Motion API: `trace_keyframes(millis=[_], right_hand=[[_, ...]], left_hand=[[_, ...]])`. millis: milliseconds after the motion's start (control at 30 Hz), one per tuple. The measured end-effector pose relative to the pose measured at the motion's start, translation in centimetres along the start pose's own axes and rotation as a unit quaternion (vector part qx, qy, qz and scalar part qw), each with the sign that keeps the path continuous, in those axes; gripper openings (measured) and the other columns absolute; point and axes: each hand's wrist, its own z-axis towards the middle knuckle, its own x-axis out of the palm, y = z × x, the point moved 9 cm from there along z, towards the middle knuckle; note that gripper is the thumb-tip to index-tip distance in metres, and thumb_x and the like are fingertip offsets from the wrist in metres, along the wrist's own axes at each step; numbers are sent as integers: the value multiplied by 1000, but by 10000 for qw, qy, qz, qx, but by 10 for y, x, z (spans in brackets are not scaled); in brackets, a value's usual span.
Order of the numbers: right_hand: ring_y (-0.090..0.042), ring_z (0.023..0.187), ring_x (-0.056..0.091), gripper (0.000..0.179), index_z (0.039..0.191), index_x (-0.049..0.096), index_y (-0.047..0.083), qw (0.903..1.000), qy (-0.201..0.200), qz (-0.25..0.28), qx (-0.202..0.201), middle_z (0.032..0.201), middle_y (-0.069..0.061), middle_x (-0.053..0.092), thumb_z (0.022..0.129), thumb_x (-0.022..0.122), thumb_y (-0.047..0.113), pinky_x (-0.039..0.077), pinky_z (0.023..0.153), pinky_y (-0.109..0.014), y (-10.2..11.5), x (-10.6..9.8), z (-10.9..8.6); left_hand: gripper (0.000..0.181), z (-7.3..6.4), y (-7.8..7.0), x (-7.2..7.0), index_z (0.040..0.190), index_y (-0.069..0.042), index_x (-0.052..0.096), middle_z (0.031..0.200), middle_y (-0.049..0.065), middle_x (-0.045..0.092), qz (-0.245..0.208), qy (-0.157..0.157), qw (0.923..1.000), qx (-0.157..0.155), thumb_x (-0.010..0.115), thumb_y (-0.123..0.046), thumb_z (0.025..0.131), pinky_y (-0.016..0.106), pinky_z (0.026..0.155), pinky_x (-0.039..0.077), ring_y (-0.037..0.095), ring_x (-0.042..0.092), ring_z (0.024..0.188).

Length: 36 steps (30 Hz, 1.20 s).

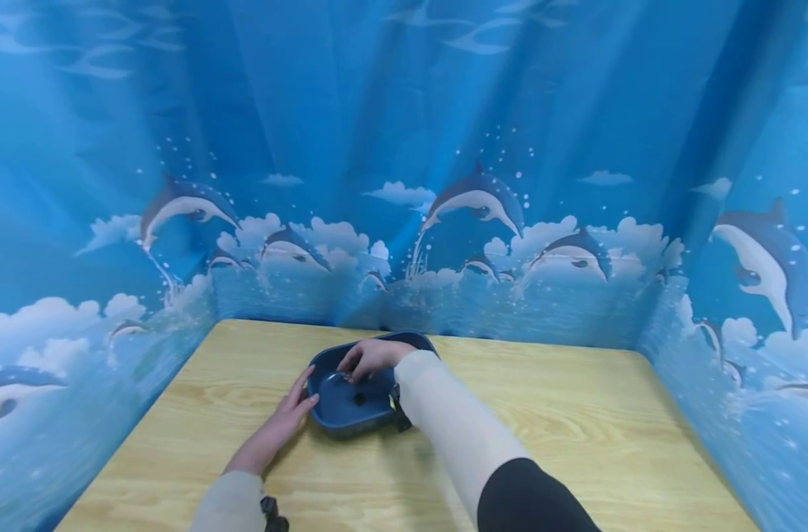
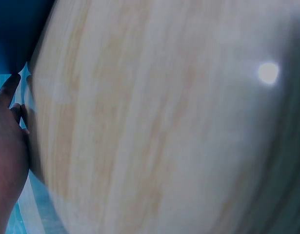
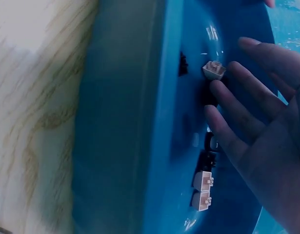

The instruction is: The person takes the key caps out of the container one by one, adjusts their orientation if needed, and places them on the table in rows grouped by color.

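Note:
A dark blue basin (image 1: 350,425) stands on the wooden table. My left hand (image 1: 290,410) rests against its left side, fingers stretched along the wall and thumb near the rim; the left wrist view catches only part of this hand. Inside the basin reaches my right hand (image 1: 370,358), fingers pointing down. In the right wrist view its fingers are spread and fairly straight, with nothing visibly held. Right by the fingertips lies a small white cap (image 3: 214,69), hollow like a keycap. Lower down are a white cap (image 3: 203,180) touching another like it, and small black pieces (image 3: 207,161).
The wooden table (image 1: 576,414) extends on both sides of the basin and in front of it. Behind and beside the table hangs a blue curtain (image 1: 350,185) printed with dolphins. Another small black piece (image 3: 183,64) lies in the basin near its wall.

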Motion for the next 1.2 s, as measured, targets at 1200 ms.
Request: trace_keyframes(millis=[1200], right_hand=[[-6, 103, 59, 25, 107, 76, 21, 9897, 289, -1346, 389, 112, 13, 67, 86, 75, 8, 49, 94, -32, -22, -12, -26]], left_hand=[[63, -2, 0, 1, 158, -20, 11, 156, 31, 12, -13, 123, 9997, -196, 44, -28, 104, 69, 108, 0, 52, 5, 141]])
